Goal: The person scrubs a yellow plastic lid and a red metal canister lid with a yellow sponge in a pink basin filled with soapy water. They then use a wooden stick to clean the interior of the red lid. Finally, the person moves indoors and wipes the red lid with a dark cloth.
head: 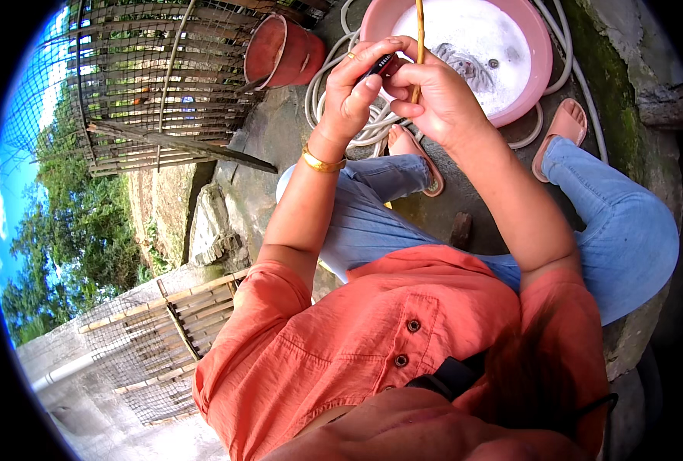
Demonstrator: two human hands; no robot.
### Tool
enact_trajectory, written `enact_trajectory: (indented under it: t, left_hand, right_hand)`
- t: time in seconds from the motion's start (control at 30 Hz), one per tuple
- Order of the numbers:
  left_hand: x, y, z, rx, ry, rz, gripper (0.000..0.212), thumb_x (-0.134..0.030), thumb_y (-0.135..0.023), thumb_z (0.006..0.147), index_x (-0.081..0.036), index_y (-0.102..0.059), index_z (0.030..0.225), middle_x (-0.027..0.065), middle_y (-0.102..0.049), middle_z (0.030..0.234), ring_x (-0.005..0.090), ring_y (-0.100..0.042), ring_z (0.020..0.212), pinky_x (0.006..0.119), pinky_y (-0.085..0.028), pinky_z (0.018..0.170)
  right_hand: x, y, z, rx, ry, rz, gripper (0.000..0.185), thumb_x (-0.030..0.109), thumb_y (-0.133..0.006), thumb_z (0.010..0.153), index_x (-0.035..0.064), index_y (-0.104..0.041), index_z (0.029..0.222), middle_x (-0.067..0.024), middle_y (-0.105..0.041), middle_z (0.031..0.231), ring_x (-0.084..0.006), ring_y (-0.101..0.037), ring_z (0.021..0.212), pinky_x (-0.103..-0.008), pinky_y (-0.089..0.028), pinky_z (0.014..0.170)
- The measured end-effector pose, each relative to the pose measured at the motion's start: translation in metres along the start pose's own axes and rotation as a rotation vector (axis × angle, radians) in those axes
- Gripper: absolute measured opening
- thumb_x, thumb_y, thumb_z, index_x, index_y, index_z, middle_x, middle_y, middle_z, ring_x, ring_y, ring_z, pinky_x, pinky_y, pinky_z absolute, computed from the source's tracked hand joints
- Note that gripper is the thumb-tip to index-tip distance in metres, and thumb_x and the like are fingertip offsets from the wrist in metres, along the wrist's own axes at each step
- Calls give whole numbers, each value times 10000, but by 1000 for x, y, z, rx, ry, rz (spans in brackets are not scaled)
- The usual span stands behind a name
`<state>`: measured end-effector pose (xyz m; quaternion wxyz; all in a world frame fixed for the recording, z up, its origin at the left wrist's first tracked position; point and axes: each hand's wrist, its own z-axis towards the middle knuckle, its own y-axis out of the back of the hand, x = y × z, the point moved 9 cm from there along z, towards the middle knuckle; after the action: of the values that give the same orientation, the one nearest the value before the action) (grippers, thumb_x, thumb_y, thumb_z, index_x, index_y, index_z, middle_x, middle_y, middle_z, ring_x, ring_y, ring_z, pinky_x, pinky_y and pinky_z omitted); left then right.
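Note:
Both hands are raised close together at the top centre. My left hand (350,86), with a ring and a gold-coloured bracelet at the wrist, grips a small black and red object (380,64); its exact kind is unclear. A thin yellow-brown stick (420,23) runs upright through the fingers of my right hand (433,92), which meet the left fingertips around the small object. Just beyond the hands stands a pink plastic basin (540,52) of foamy water, and a grey cloth (468,66) lies partly under the foam.
A pale hose (318,86) lies coiled around the basin on the wet concrete floor. A red bucket (304,52) leans near the wooden slat fence (128,75). One wooden pole (203,151) slants across the left. My sandalled feet flank the basin's near side.

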<state>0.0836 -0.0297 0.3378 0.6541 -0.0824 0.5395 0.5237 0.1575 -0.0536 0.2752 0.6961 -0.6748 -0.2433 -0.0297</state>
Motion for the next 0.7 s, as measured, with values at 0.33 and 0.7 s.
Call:
enact_trajectory:
  t: [0.33,0.7]
  left_hand:
    - [41,-5,-10,-227,553,-1035,597,-511,-310,976,-58,-518,1306,159,-637,984,188,-525,638,262,-308,475]
    - [23,41,12,-216,192,758,316,-300,-465,1009,-109,-671,1154,147,-638,827,230,-629,671,365,-531,652]
  right_hand:
    - [20,10,2,-53,63,-152,364,128,-560,933,-47,-543,1252,-37,-568,863,-21,-401,555,-150,-280,399]
    - [31,53,12,-311,195,-932,233,266,-497,1033,65,-615,1036,34,-491,777,-41,-396,571,-195,-323,484]
